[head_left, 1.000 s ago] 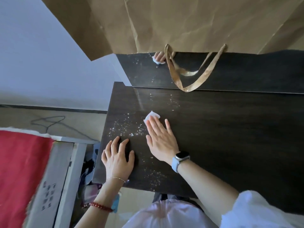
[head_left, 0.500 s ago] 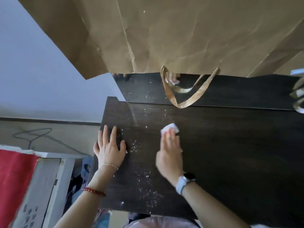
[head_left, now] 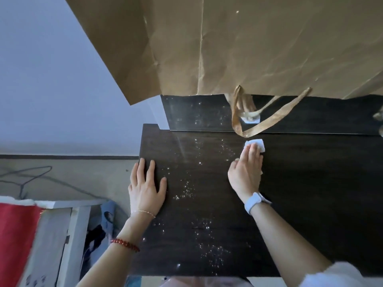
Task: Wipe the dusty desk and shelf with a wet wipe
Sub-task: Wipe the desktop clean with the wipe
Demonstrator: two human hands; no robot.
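A dark wooden desk (head_left: 310, 204) fills the middle of the head view, speckled with pale dust on its left half. My right hand (head_left: 246, 172), fingers straight, presses a folded white wet wipe (head_left: 258, 144) flat onto the desk near its back edge. My left hand (head_left: 146, 188) rests flat with spread fingers on the desk's left edge. Behind the desk rises a glossy dark back panel (head_left: 196, 114), also dusty, which mirrors my right hand and the wipe.
A large brown paper bag (head_left: 228, 44) hangs over the back panel, its ribbon handle (head_left: 269, 123) dangling to the desk's back edge just above the wipe. A white frame with red cloth (head_left: 16, 235) stands at lower left. Floor and a wire hanger (head_left: 31, 179) lie left.
My right hand has slid the wipe away from me and to the right, from the dusty left middle towards the back edge. My left hand has stayed resting flat near the left edge.
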